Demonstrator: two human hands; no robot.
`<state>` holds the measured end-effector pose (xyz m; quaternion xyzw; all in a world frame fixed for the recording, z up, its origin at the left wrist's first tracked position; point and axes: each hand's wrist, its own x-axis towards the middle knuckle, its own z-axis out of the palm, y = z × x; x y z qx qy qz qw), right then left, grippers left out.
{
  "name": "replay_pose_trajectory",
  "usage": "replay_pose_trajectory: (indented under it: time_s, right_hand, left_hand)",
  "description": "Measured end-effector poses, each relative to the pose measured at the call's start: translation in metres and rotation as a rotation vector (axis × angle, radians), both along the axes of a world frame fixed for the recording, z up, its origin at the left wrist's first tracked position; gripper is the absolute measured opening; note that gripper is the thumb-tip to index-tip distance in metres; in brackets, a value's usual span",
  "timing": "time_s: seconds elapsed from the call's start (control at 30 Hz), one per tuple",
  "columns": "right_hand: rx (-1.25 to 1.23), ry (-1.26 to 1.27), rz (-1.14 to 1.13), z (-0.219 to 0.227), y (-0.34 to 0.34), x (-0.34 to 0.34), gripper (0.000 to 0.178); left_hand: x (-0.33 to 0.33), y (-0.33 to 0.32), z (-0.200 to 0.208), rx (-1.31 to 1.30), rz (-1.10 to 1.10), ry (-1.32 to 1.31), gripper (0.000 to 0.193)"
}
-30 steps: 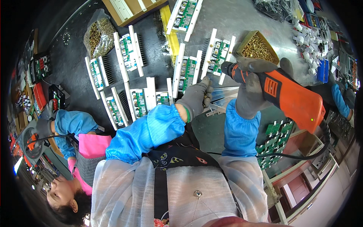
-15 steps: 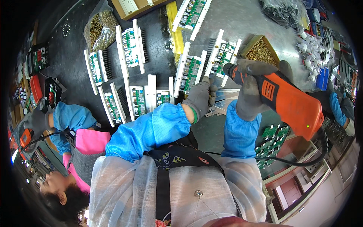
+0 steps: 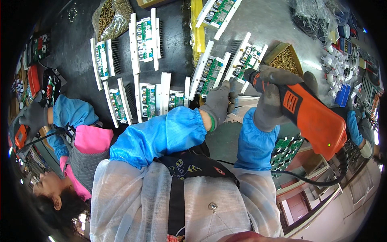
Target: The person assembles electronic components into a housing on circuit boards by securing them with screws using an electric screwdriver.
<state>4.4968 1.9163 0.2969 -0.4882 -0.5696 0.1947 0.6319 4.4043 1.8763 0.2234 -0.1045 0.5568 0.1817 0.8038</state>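
Observation:
My right hand (image 3: pixel 272 99), in a grey glove, is wrapped around an orange-and-black electric screwdriver (image 3: pixel 316 117). The tool's dark nose points left at the lower right part of a circuit board module (image 3: pixel 246 60) with white side rails; its tip is too small to make out. My left hand (image 3: pixel 217 103), also gloved, is curled just below that module. A fingertip reaches toward the module's lower end, and small brass-coloured pieces show at the curled fingers. Close on the left lies another module (image 3: pixel 210 76) of the same kind.
Several more railed modules (image 3: pixel 146 40) lie to the left. A box of brass-coloured screws (image 3: pixel 284 60) sits behind the screwdriver, and a bag of them (image 3: pixel 111 20) at far left. Green boards (image 3: pixel 285 151) lie at right. A co-worker (image 3: pixel 86 161) works on the left; the black cord (image 3: pixel 322 183) hangs.
The view has shifted slightly, so the modules near my hands appear farther right. My right hand keeps the screwdriver at the same module, and my left hand stays curled below it.

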Motion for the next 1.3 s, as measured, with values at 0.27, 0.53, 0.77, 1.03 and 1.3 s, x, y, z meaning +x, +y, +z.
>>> replay_pose_trajectory:
  time_s: [0.27, 0.53, 0.77, 1.03, 1.3]
  right_hand:
    - [0.052, -0.127, 0.056, -0.002, 0.006, -0.002, 0.055]
    - [0.043, 0.073, 0.02, -0.004, 0.004, -0.011, 0.049]
    - [0.069, 0.06, -0.043, -0.01, 0.004, -0.007, 0.046]
    - [0.009, -0.037, -0.068, -0.002, 0.012, -0.004, 0.053]
    - [0.073, 0.116, -0.195, 0.02, 0.027, 0.011, 0.065]
  left_hand:
    - [-0.005, -0.007, 0.002, -0.003, -0.113, -0.036, 0.033]
    - [-0.016, -0.017, 0.009, -0.023, -0.027, -0.296, 0.031]
    - [-0.015, -0.025, 0.006, 0.062, -0.025, -0.369, 0.032]
    - [-0.016, -0.006, -0.004, 0.347, -0.125, -0.332, 0.025]
    - [-0.004, 0.012, -0.009, 0.258, -0.108, -0.262, 0.021]
